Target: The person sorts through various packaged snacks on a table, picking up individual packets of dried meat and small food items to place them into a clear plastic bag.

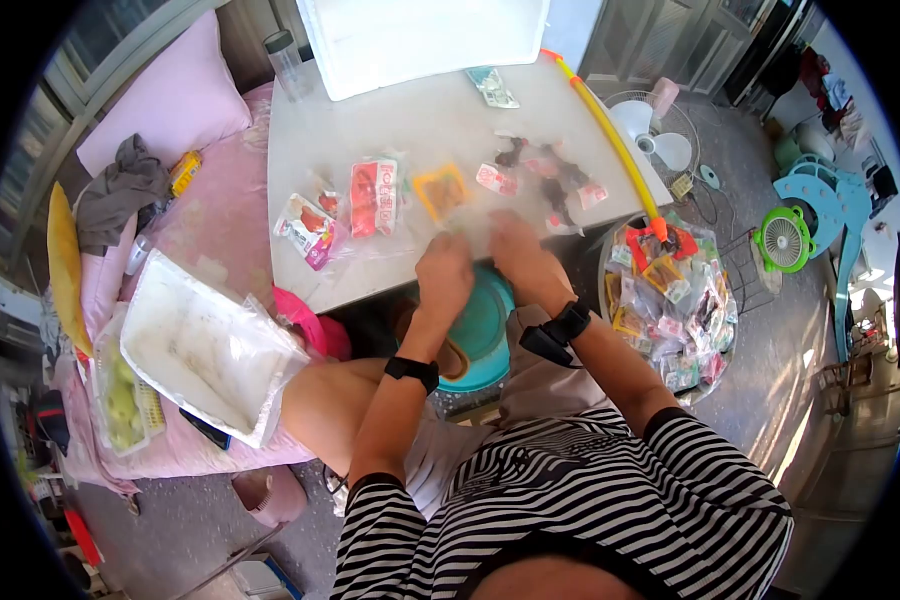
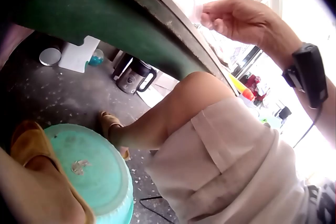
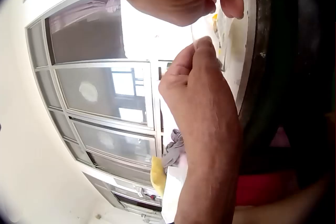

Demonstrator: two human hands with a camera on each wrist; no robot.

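Both hands meet at the near edge of the white table (image 1: pixel 410 120). My left hand (image 1: pixel 444 272) pinches a clear plastic film (image 3: pixel 196 30) between thumb and curled forefinger. Opposite it, my right hand (image 1: pixel 526 262) has its fingertips bent together at the same film, close to the left one. What the film belongs to is hidden by glare. Just beyond the hands lie a yellow-edged packet (image 1: pixel 440 190), a red-and-white packet (image 1: pixel 373 198), a pink-and-white packet (image 1: pixel 308 230) and clear bags of dark pieces (image 1: pixel 553 190) with red-and-white labels.
A white foam box (image 1: pixel 420 50) stands at the table's back, beside a green-and-white packet (image 1: pixel 492 87). A yellow tube (image 1: pixel 610 130) with orange ends runs along the right edge. At right is a tub heaped with packets (image 1: pixel 670 320). Another foam box (image 1: pixel 195 340) and a turquoise stool (image 1: pixel 485 330) are nearby.
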